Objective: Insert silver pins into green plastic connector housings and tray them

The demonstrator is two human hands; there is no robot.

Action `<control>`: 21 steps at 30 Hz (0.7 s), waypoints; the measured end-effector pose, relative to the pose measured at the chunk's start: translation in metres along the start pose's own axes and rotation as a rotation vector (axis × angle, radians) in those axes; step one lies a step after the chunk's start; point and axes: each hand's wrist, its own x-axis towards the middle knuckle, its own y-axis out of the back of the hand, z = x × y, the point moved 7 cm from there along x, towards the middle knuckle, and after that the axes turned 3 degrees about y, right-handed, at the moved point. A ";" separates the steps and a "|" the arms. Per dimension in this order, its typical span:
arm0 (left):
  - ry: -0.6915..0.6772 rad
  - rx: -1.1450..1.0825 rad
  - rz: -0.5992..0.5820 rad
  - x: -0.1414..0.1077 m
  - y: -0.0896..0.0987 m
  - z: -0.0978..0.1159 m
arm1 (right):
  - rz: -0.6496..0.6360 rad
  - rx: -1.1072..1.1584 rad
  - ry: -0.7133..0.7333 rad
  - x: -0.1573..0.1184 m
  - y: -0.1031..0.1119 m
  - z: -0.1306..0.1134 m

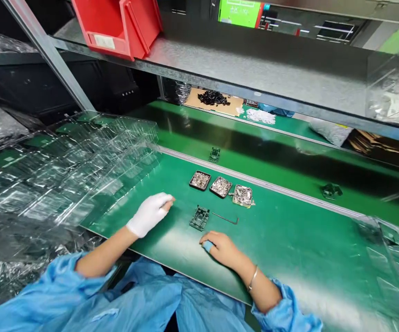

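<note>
My left hand (151, 213), in a white glove with bare fingertips showing, hovers left of a small green circuit-board assembly (199, 218). Its fingers are drawn together, and whatever may be between them is hidden. My right hand (223, 249) is low over the green work surface, just below and right of the board, fingers loosely bent and a little apart, with nothing seen in them. A blue band wraps one of its digits. Beside the board lies a thin L-shaped hex key (225, 218). Neither hand touches the board or the key.
Behind the board stand a black tray of small metal parts (199, 180), a second such tray (221, 186) and a pale tray (243, 195). Stacked clear plastic trays (81, 161) fill the left. Another board (215, 154) sits beyond the metal strip. Overhead, a shelf holds a red bin (139, 30).
</note>
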 end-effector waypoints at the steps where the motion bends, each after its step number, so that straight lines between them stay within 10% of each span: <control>1: -0.014 0.040 -0.028 0.023 -0.002 0.001 | 0.037 0.016 -0.020 0.002 0.003 0.001; 8: -0.086 0.221 -0.178 0.128 -0.049 0.026 | 0.178 -0.012 -0.154 0.010 0.013 0.005; 21: 0.026 -0.069 -0.164 0.138 -0.061 0.024 | 0.177 0.067 -0.152 0.009 0.014 0.010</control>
